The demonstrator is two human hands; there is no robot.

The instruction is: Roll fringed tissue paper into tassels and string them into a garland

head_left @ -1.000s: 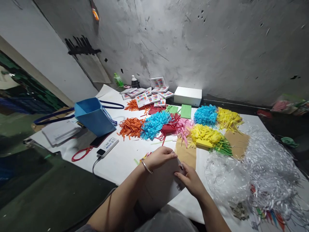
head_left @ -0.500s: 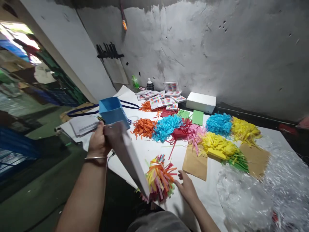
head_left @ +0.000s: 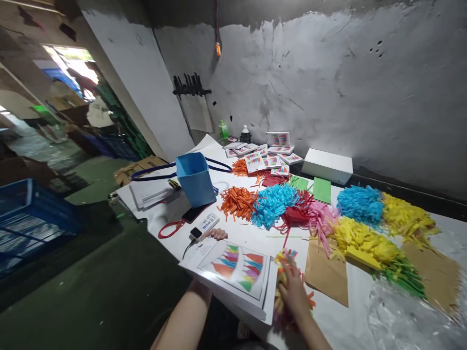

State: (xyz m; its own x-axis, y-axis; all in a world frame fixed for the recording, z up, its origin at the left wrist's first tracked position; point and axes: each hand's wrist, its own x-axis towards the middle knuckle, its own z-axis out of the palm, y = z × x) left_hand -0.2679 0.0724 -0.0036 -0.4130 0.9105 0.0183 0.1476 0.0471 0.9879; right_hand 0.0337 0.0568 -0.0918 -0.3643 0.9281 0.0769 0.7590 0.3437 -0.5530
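Note:
My left hand (head_left: 217, 235) holds a flat white box (head_left: 233, 273) by its far edge, only the fingertips showing above it. The box lies face up, printed with coloured triangular pennants, its near end over the table's front edge. My right hand (head_left: 292, 287) rests on a mixed-colour bundle of paper fringe (head_left: 282, 272) just right of the box. Whether it grips the bundle or only presses on it is unclear because of blur.
Orange (head_left: 238, 201), blue (head_left: 273, 204), pink (head_left: 321, 219) and yellow fringe piles (head_left: 359, 238) lie across the white table. Brown envelopes (head_left: 326, 276), a blue bag (head_left: 195, 177), a phone with charger (head_left: 202, 224), small printed boxes (head_left: 268, 158) and a white box (head_left: 326, 166) are also there.
The left hand swung the white box from upright near the blue bag down flat, printed face up. The right hand moved onto the mixed fringe bundle. The camera turned left.

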